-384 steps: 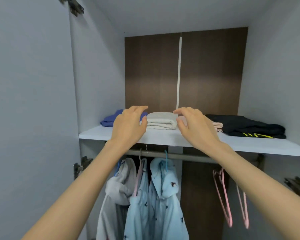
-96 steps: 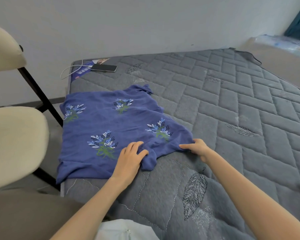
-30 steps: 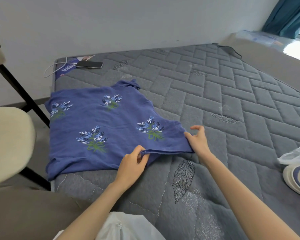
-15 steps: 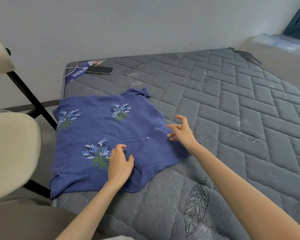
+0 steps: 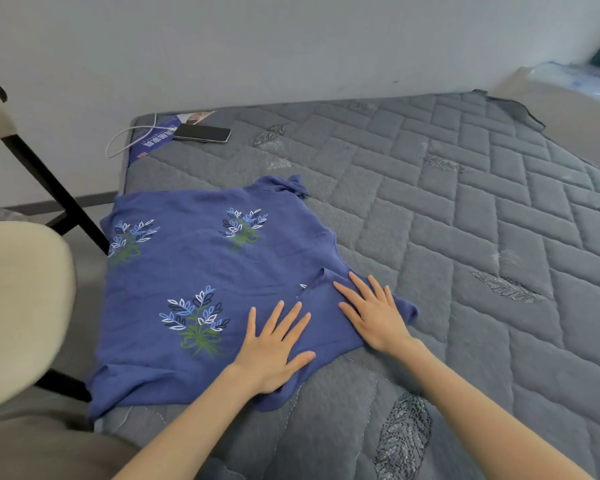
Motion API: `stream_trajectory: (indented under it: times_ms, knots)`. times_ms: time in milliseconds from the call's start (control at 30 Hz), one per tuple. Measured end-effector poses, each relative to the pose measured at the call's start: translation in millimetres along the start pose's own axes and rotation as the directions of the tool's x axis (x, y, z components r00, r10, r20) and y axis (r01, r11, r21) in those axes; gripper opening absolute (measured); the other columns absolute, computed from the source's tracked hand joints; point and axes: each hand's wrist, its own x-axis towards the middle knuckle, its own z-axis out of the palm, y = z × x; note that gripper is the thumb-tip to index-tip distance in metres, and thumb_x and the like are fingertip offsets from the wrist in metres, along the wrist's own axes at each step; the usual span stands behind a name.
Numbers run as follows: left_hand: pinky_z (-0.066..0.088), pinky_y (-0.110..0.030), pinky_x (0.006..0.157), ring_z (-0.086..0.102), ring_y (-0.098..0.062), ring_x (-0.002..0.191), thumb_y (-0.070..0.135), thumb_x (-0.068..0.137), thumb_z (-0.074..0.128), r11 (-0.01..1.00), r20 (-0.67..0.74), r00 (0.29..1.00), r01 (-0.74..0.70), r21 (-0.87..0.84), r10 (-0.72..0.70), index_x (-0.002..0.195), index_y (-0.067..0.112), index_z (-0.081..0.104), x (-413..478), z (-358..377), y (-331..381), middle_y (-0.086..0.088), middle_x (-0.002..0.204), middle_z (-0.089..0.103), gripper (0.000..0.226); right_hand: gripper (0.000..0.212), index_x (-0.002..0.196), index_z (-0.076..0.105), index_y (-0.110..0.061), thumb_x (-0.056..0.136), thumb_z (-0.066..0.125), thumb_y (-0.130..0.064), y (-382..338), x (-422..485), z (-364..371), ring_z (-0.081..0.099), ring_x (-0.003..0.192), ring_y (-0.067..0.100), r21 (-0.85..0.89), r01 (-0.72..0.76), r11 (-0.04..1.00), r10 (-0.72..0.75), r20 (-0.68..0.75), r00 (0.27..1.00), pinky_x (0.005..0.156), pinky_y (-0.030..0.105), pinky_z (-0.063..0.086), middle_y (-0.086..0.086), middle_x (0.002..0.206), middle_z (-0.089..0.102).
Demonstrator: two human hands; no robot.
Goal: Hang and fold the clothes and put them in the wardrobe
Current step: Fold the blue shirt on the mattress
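Head view: I have my left hand (image 5: pixel 271 348) and right hand (image 5: pixel 374 317) flat on the shirt (image 5: pixel 201 271), fingers straight and spread, pressing its near right corner where a flap lies turned over. The shirt lies on the mattress (image 5: pixel 465 237), its left edge beside the chair (image 5: pixel 14 306). I judge uneven sliding could bunch the loose cloth or undo the flap. Count: one shirt, three flower prints showing, one phone (image 5: pixel 201 133), one chair.
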Motion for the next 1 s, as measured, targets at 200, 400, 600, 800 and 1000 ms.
stream_trajectory:
  times_ms: [200,400,600,800,1000]
  knots:
    - [-0.013,-0.052,0.112,-0.026,-0.012,0.141,0.079,0.055,-0.029,0.976,-0.017,0.995,0.092,-0.199,-0.097,0.147,0.038,-0.011,22.0,-31.7,-19.6,0.014,0.154,-0.024,0.102,0.032,0.129,0.053,-0.018,0.100,0.041,-0.024,-14.3,38.2,-23.2,0.046,0.120,0.027,0.376,-0.093,0.922,0.194,-0.242,0.951,0.098,0.040,0.037,0.004,0.132,0.054]
    - [-0.011,-0.053,0.113,-0.028,-0.021,0.141,0.055,0.097,0.016,0.941,0.086,0.972,0.233,-0.244,-0.218,0.146,0.041,-0.012,46.6,-60.2,-51.7,0.007,0.154,-0.027,0.058,0.049,0.143,0.037,-0.013,0.098,0.043,-0.030,-29.0,112.0,-36.1,0.038,0.132,0.029,0.628,-0.317,0.711,0.393,0.019,0.919,0.109,0.047,0.030,0.007,0.144,0.045]
    - [-0.006,-0.052,0.115,-0.024,-0.022,0.142,0.050,0.099,0.019,0.929,0.096,0.966,0.257,-0.266,-0.240,0.148,0.040,-0.007,66.1,-78.0,-84.0,0.006,0.155,-0.023,0.056,0.045,0.129,0.047,-0.011,0.093,0.054,-0.037,-31.3,162.9,-43.3,0.054,0.115,0.025,0.738,-0.391,0.550,0.346,0.225,0.911,0.098,0.038,0.044,0.008,0.129,0.054]
    - [0.005,-0.049,0.117,-0.017,-0.021,0.144,0.047,0.100,0.021,0.903,0.089,0.957,0.291,-0.316,-0.277,0.149,0.038,-0.002,84.2,-80.0,-98.6,0.004,0.158,-0.015,0.055,0.043,0.106,0.063,-0.008,0.095,0.048,-0.048,-34.9,184.9,-66.8,0.057,0.085,0.018,0.814,-0.501,0.293,0.253,0.440,0.862,0.066,0.027,0.045,0.002,0.097,0.061]
    - [0.009,-0.047,0.118,-0.011,-0.020,0.146,0.046,0.100,0.022,0.879,0.081,0.948,0.316,-0.357,-0.307,0.150,0.036,0.003,93.0,-75.5,-106.0,0.002,0.158,-0.008,0.054,0.011,0.095,0.063,-0.017,0.086,0.068,-0.013,-25.6,193.4,-62.1,0.054,0.064,0.012,0.967,-0.201,-0.156,0.472,0.251,0.845,0.054,0.021,0.046,0.002,0.077,0.060]
